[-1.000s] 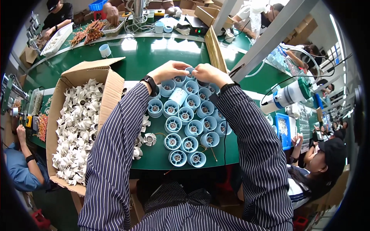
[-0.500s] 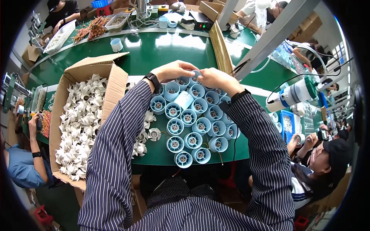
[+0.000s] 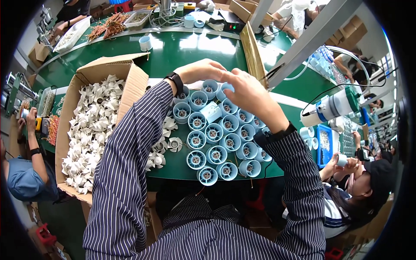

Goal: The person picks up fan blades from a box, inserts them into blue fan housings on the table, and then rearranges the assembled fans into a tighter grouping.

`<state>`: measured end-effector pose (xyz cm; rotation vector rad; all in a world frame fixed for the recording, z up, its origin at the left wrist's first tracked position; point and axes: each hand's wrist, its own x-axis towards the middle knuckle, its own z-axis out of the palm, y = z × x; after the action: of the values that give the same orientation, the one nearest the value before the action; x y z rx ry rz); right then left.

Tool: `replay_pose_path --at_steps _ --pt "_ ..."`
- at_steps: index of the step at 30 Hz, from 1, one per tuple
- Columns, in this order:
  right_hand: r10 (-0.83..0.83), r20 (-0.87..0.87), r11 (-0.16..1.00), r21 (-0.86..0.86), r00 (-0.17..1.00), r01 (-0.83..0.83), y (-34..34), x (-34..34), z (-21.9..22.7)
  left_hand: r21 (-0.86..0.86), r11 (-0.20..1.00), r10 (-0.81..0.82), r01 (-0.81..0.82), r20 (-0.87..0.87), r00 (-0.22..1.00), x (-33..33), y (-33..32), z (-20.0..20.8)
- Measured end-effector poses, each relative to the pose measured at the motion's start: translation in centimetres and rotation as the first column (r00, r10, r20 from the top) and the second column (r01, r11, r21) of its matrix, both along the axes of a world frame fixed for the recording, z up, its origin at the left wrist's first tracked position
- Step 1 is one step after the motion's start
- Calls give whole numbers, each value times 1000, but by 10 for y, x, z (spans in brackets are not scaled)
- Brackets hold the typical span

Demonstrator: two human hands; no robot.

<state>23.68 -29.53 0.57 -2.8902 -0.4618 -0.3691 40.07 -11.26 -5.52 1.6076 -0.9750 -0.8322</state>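
My left hand (image 3: pixel 203 72) and my right hand (image 3: pixel 249 91) meet beyond the far side of a cluster of light blue plastic cups. Their fingers are bent together, and the right hand covers the left fingertips. Whatever lies between them is hidden. Just under my right fingers a blue cup (image 3: pixel 223 92) shows in part; whether I touch it I cannot tell. Most cups, such as the near one (image 3: pixel 207 175), stand mouth up with a spoked hub and small motor-like core inside. One cup (image 3: pixel 211 112) lies on its side. White fan impellers (image 3: pixel 174 144) lie beside the cluster.
An open cardboard box (image 3: pixel 132 93) full of white impellers stands to the left. Farther off on the green table (image 3: pixel 190 54) is a lone blue cup (image 3: pixel 145 43). A metal post (image 3: pixel 312 41) slants across the right, near a white-and-green cylinder (image 3: pixel 331 106). Co-workers sit on both sides.
My right hand has turned and moved over the left fingertips, hiding the blue cup piece seen between my fingers before. My view has shifted slightly. The person at right has raised a cup.
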Motion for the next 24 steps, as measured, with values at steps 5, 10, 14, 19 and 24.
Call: replay_pose_path --at_steps 5,10,14,19,24 --pt "338 -314 940 61 887 -337 24 -22 -2 94 983 157 -156 -4 988 2 4 22" --pt "389 -201 910 -72 899 -409 31 -31 -13 522 831 -112 -192 496 861 -9 25 48" --pt "407 -76 883 -221 910 -414 36 -33 -20 558 785 -156 -270 600 785 -19 48 64" --pt "374 -203 918 -57 905 -392 28 -24 -8 501 804 -57 -320 601 797 -25 72 55" --pt "301 -395 953 147 868 -264 20 -28 -4 515 793 -44 -326 582 812 -32 77 47"
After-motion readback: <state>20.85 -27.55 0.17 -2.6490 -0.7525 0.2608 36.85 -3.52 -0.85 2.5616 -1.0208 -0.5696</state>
